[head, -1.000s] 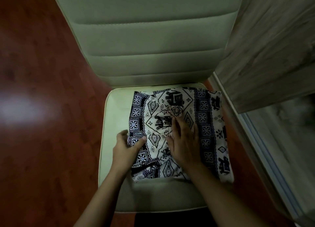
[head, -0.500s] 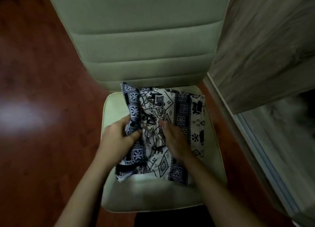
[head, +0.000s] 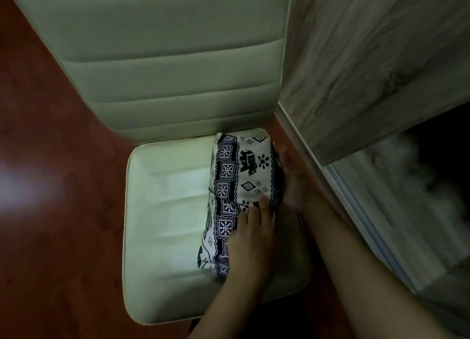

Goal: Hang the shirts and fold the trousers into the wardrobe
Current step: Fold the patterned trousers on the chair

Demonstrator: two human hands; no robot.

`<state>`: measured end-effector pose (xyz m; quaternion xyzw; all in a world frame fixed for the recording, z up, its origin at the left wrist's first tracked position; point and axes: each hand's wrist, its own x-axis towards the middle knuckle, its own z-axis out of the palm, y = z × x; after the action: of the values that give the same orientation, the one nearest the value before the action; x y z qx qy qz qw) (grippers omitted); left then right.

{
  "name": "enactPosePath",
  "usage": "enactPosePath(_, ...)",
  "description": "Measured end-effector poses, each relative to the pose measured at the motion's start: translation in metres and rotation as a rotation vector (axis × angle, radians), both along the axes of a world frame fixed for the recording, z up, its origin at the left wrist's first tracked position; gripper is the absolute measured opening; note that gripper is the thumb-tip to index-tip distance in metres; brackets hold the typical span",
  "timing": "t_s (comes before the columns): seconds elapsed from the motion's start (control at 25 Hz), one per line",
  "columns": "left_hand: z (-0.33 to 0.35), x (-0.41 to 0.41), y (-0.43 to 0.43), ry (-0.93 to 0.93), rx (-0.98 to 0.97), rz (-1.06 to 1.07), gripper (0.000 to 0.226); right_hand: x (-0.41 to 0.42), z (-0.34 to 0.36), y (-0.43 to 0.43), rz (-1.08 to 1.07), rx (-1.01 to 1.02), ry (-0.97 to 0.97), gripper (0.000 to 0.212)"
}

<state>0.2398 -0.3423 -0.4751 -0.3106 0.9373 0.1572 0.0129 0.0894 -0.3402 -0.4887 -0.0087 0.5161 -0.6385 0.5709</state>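
Cream chair seat (head: 165, 198) carries folded trousers (head: 249, 170); left hand (head: 250, 242) presses them, grip spread; right hand (head: 292, 183), fingers straight, touches their edge.

Free seat cushion (head: 165, 211) left of trousers (head: 244, 173); wardrobe panel (head: 368, 71) close at right.

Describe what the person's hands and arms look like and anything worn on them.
The left hand and right hand are bare: no gloves, rings or watch visible. The left forearm and right forearm show no sleeves up to the picture's edge. Dim light and blur on the right hand could hide small items.
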Motion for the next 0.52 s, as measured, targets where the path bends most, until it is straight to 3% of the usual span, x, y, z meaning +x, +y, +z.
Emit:
enactPosePath(0.2, -0.038, 0.022, 0.030, -0.122, -0.013, -0.017, 0.074, -0.024, -0.021, -0.010, 0.140, 0.283, 0.612, 0.056)
enactPosePath(0.28, -0.055, 0.031, 0.035, -0.123, -0.037, -0.057, 0.076, -0.024, -0.036, -0.012, 0.186, 0.393, 0.821, 0.063)
enactPosePath(0.36, -0.065, 0.034, 0.038, -0.114, -0.048, -0.097, 0.076, -0.023, -0.045, -0.011, 0.245, 0.531, 1.193, 0.074)
enactPosePath(0.44, -0.068, 0.032, 0.037, -0.100, -0.067, -0.126, 0.071, -0.021, -0.041, -0.012, 0.505, 0.553, 1.589, 0.075)
enactPosePath(0.52, -0.069, 0.036, 0.026, -0.057, -0.135, -0.187, 0.064, -0.017, -0.037, -0.012, 0.791, 0.456, 1.686, 0.062)
